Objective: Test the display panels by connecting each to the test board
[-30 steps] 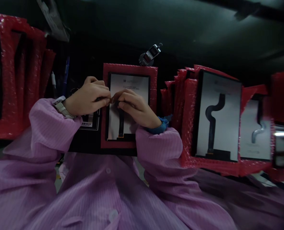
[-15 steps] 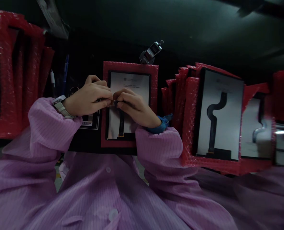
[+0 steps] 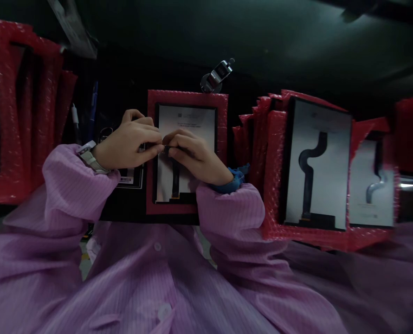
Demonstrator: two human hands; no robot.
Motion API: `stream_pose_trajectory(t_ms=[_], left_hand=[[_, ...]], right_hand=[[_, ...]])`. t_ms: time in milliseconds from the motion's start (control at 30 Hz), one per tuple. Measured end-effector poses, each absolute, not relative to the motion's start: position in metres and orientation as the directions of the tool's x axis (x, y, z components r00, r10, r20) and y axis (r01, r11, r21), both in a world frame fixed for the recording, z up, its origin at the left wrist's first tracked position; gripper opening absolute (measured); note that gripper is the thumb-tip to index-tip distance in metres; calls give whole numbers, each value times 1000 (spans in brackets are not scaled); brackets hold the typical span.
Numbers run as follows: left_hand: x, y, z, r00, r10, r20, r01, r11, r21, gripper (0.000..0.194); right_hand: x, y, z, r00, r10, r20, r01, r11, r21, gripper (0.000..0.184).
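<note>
My left hand (image 3: 128, 144) and my right hand (image 3: 192, 155) meet over a display panel with a white film (image 3: 185, 123). Their fingertips pinch a small dark strip (image 3: 167, 149), partly hidden by the fingers. Below them, a narrow black flex cable (image 3: 175, 183) runs down the panel to a dark base (image 3: 178, 198). I cannot tell whether the strip joins the cable. A red bubble-wrap frame (image 3: 187, 98) surrounds the panel.
Stacks of red bubble-wrapped panels stand on both sides, with a panel showing a curved black cable (image 3: 318, 139) at right. A chrome clip (image 3: 216, 76) lies behind the central frame, beside a blue pen (image 3: 93, 104). Pink sleeves fill the foreground.
Both hands keep their pinch on the strip at about the same spot. The whole scene has shifted only slightly in view.
</note>
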State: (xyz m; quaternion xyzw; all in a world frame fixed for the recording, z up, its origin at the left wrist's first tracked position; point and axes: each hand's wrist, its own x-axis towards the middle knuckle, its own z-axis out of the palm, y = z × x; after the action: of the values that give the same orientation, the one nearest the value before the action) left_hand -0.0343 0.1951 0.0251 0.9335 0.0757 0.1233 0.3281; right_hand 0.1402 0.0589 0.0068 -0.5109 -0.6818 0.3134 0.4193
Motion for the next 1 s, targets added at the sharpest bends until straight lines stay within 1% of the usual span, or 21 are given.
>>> stream_pose_trajectory(t_ms=[133, 300, 467, 600, 800, 867, 900, 1000], left_hand=[[-35, 196, 23, 960, 217, 180, 65, -792, 607, 31], [-34, 195, 22, 932, 274, 236, 77, -789, 610, 31], [-33, 192, 23, 921, 327, 211, 122, -757, 641, 23], [-32, 188, 20, 903, 368, 220, 149, -751, 643, 19], [-30, 187, 17, 898, 370, 237, 170, -789, 590, 21], [-31, 188, 24, 874, 390, 291, 177, -811, 558, 22], [-34, 188, 29, 846, 406, 345, 174, -822, 542, 24], [-49, 180, 47, 683, 509, 523, 211, -824, 526, 25]], right_hand=[[141, 59, 6, -131, 956, 262, 441, 293, -849, 19], [142, 60, 6, -114, 952, 285, 443, 305, -843, 20], [140, 60, 6, -108, 956, 272, 441, 291, -849, 19], [138, 60, 5, -118, 954, 277, 445, 300, -844, 20], [135, 61, 4, -110, 954, 277, 467, 296, -833, 19], [135, 62, 5, -85, 959, 272, 475, 278, -835, 22], [135, 62, 5, -64, 962, 265, 480, 262, -837, 25], [134, 61, 7, 17, 967, 253, 483, 213, -849, 39]])
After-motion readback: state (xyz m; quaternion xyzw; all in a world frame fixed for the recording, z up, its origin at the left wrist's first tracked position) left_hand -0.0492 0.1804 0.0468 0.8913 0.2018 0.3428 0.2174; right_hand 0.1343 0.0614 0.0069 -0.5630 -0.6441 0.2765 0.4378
